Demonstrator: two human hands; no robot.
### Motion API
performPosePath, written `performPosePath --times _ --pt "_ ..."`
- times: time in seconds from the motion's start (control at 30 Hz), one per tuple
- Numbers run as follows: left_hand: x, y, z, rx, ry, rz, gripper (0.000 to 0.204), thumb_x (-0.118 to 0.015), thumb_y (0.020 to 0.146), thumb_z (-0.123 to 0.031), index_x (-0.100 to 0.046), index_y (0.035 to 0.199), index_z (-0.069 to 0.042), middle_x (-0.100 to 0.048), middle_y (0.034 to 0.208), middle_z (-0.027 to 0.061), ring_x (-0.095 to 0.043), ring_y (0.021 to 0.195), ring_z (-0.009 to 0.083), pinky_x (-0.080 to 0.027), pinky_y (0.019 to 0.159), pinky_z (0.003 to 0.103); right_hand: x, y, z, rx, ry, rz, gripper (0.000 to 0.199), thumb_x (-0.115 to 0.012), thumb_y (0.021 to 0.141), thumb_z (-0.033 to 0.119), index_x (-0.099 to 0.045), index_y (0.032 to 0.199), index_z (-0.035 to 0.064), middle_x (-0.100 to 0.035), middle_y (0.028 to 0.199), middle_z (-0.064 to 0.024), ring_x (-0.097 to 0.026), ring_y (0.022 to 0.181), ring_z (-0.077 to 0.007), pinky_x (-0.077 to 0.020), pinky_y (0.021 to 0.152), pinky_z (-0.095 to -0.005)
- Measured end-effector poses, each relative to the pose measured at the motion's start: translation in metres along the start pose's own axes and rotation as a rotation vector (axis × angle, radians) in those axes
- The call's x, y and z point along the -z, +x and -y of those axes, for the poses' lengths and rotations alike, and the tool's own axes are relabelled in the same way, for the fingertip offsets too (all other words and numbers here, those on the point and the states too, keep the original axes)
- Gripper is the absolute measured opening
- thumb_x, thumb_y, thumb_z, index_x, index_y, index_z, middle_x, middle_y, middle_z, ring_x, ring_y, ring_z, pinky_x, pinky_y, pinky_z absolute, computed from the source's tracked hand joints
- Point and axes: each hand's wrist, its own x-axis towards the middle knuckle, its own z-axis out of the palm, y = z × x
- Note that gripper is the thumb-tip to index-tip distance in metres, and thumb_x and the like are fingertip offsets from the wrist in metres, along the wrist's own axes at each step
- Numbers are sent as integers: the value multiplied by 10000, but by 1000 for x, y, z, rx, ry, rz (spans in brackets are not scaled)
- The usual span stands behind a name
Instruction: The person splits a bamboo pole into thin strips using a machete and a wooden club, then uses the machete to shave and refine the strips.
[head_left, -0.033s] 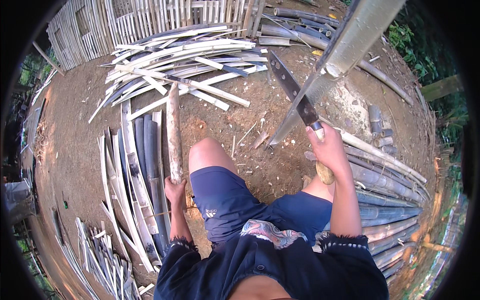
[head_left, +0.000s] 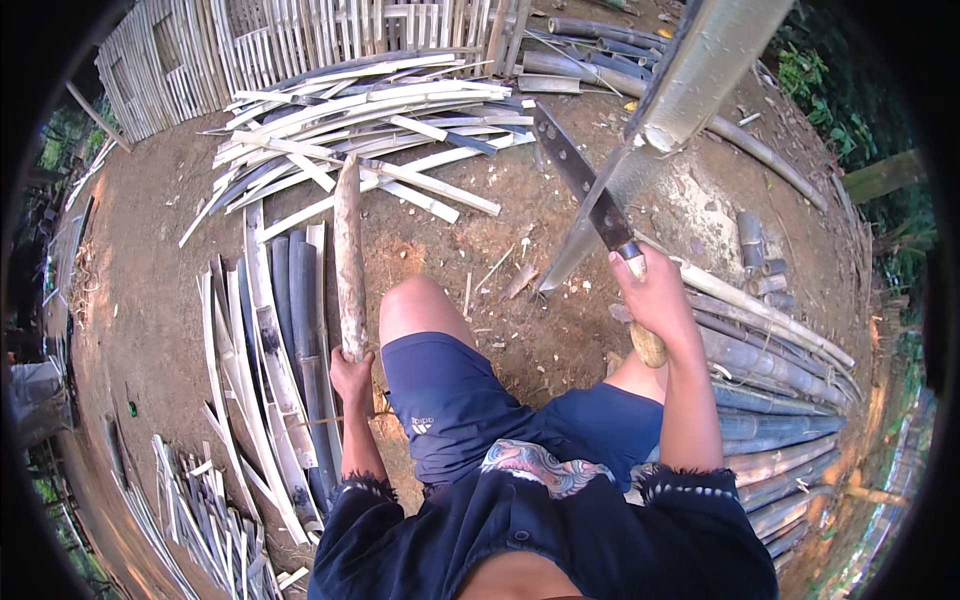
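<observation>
My left hand [head_left: 352, 376] is closed around the lower end of a rough wooden stick [head_left: 349, 260], which stands up beside my left knee. In my right hand [head_left: 655, 292] is a large machete [head_left: 570, 155] with a dark, holed blade and a pale wooden handle. Its blade crosses the edge of a long split bamboo pole [head_left: 692, 75] that slants down from the upper right to the ground; how deep it sits in the bamboo I cannot tell. The fingers of both hands are wrapped round what they hold.
A heap of split bamboo strips [head_left: 380, 110] lies ahead, before a slatted bamboo fence [head_left: 300, 30]. More split lengths [head_left: 275, 370] lie to my left, with thin strips [head_left: 215, 520] nearer. Bamboo poles [head_left: 770, 425] are stacked at my right, and short bamboo pieces [head_left: 749, 240] lie beyond.
The upper part of the bamboo pole has shifted slightly left, and the machete's tip a little left with it. The stick in my left hand has risen slightly.
</observation>
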Motion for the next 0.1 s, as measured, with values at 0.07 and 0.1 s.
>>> performPosePath --times 0.07,0.1 --pt "-1 19 -30 -26 -55 -26 730 -839 661 -309 -601 1262 30 -699 1106 272 -680 1051 398 -514 939 460 -2 4 -1 86 -13 -21 296 -666 949 294 -645 909 1 -623 660 -139 -612 620 -271 -490 634 -401" --pt "0 18 -33 -31 -55 -28 730 -839 661 -309 -601 1262 30 -699 1106 272 -680 1051 398 -514 939 460 -1 5 1 123 -20 -32 290 -667 957 286 -644 918 0 -611 631 -99 -587 571 -205 -484 611 -377"
